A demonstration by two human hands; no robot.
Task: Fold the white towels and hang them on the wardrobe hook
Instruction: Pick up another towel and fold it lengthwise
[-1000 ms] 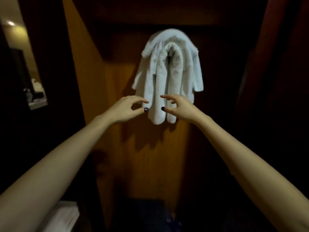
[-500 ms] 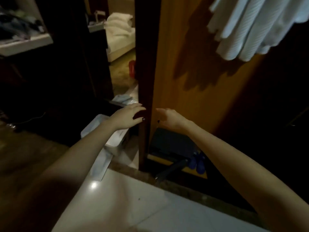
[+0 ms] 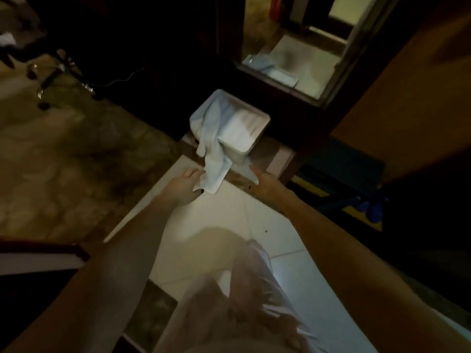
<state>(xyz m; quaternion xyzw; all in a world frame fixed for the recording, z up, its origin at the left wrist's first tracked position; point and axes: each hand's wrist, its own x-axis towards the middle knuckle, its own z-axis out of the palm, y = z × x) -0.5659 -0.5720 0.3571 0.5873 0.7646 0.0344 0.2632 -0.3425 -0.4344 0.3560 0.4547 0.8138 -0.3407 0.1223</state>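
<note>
Down at floor level now: far left, a thin cable trails across the dim mottled carpet. Moving in, the left hand stretches out low over the pale floor tiles, fingers straight and close together, thumb spread below them. It sits right at the edge of the white towel, though the blur hides whether it actually touches the cloth. That towel spills over the near left rim of a white bin and hangs all the way down, its loose end on the tiles between the two hands. More white towelling is bunched inside the bin, which stands on the dark threshold strip. Just right of the towel's end comes the right hand, forefinger reaching towards the bin, the other fingers loosely bent, gripping nothing and clear of the cloth. Far behind, a mirror leans at floor level. To the right rises the orange wardrobe panel, and low in the shadow at its foot sits a pair of blue slippers.
</note>
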